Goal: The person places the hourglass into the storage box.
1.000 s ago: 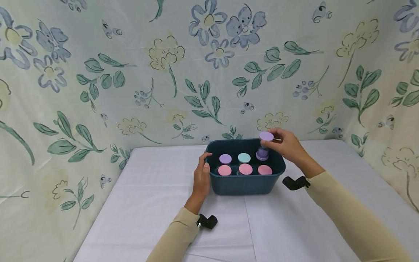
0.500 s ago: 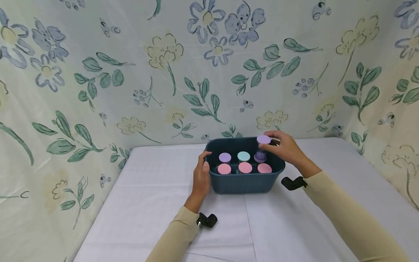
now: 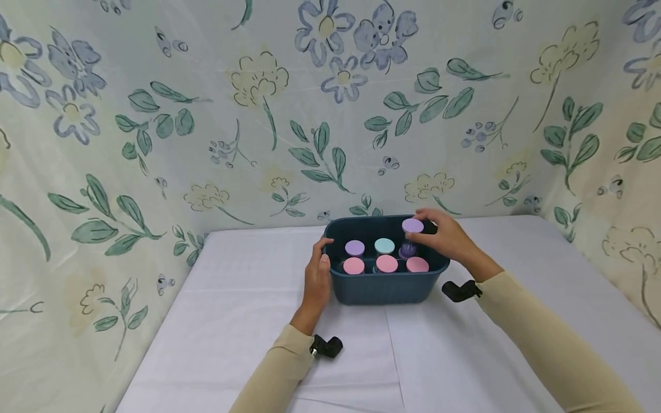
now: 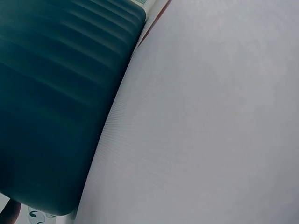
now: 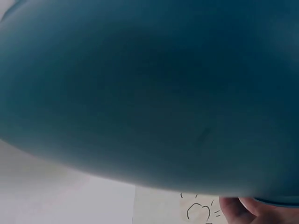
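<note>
In the head view, a dark teal plastic tub (image 3: pixel 384 291) stands on the table with several round-lidded jars inside. My left hand (image 3: pixel 316 281) grips the tub's left end, fingertips over the rim. My right hand (image 3: pixel 445 234) pinches a jar with a purple lid (image 3: pixel 413 225) at the tub's back right corner; purple shows below the lid, low in the tub. Near it sit jars with a light blue lid (image 3: pixel 384 246), another purple lid (image 3: pixel 354 248), and pink lids, one pink lid (image 3: pixel 387 264) in the middle. The tub's wall fills much of both wrist views.
A white cloth (image 3: pixel 248 298) covers the table around the tub. Behind and beside it hangs a floral-patterned curtain (image 3: pixel 206 115). Black wrist cameras (image 3: pixel 326 346) sit on both wrists.
My right hand has moved slightly left and down, lowering the purple-lidded jar deeper into the tub. My left hand stays on the tub's left end.
</note>
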`<state>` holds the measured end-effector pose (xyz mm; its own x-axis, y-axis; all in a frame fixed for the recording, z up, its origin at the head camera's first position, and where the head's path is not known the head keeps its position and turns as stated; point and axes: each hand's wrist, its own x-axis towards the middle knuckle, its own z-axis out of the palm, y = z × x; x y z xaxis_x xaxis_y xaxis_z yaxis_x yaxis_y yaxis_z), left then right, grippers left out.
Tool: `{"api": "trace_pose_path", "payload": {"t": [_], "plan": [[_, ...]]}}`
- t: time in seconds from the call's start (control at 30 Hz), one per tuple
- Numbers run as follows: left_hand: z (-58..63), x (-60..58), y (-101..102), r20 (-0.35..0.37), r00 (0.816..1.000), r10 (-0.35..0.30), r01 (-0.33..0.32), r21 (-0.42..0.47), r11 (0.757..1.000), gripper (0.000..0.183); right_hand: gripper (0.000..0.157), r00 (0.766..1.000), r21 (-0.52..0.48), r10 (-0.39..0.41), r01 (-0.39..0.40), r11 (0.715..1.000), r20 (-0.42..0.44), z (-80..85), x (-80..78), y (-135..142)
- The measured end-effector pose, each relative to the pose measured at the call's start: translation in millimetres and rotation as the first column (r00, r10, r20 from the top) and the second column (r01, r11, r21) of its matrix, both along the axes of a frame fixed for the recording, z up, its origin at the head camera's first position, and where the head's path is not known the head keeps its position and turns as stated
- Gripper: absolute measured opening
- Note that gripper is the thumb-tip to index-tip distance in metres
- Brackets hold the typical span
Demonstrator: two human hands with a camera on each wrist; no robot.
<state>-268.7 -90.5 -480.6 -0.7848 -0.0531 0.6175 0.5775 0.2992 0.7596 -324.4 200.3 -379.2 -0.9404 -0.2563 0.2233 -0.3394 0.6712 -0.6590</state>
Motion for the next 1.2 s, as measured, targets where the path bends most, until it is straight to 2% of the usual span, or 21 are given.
{"api": "trace_pose_path", "payload": {"t": [0.17, 0.33, 0.43, 0.67, 1.2], "plan": [[7.3, 6.4, 2.5, 0.019, 1.0, -0.002, 0.002, 0.004, 1.0, 0.04, 0.051, 1.0, -0.001, 0.009, -0.009, 1.0, -0.003, -5.6, -0.4, 0.0], [32.5, 25.0, 6.0, 0.022, 1.0, -0.01, 0.01, 0.001, 1.0, 0.041, 0.051, 1.0, 0.01, 0.009, -0.009, 1.0, 0.006, -6.6, 0.2, -0.1], [39.6, 30.0, 7.5, 0.02, 1.0, -0.002, 0.002, 0.002, 1.0, 0.04, 0.054, 1.0, 0.036, 0.004, -0.005, 0.999, 0.024, -5.7, 0.4, -0.2], [2.8, 1.1, 1.0, 0.011, 1.0, 0.025, -0.025, -0.02, 0.999, 0.042, 0.061, 0.999, 0.076, -0.002, -0.002, 0.997, 0.045, -8.1, 1.0, 0.3], [4.2, 2.9, 1.5, 0.025, 1.0, 0.019, -0.019, -0.009, 1.0, 0.04, 0.059, 0.996, 0.099, -0.016, 0.007, 0.995, 0.091, -10.8, -0.2, -1.5]]}}
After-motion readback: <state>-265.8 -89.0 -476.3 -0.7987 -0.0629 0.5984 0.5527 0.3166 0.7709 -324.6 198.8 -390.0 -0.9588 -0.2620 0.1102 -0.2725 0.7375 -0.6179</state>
